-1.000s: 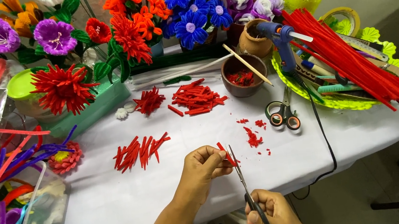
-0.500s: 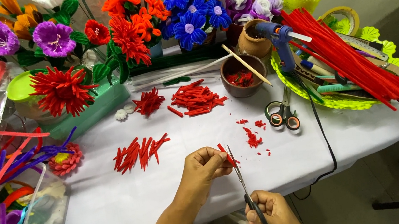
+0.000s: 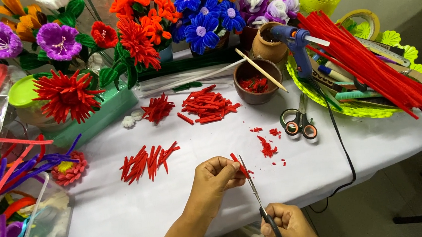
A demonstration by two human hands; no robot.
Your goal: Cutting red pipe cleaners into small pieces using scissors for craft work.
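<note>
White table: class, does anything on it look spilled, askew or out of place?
Small red trimmings lie scattered loose on the white table, apart from the tidy petal piles. A glue gun's black cord trails over the front edge. Nothing looks damaged.

Single head-worn view, looking steeply down and forward from above the white-covered surface (image 3: 127, 216). Close to the left hand (image 3: 216, 178) and right hand (image 3: 290, 225) at the lower edge; farther from the flower row (image 3: 134, 32) along the top. No second view to share ground with.
</note>
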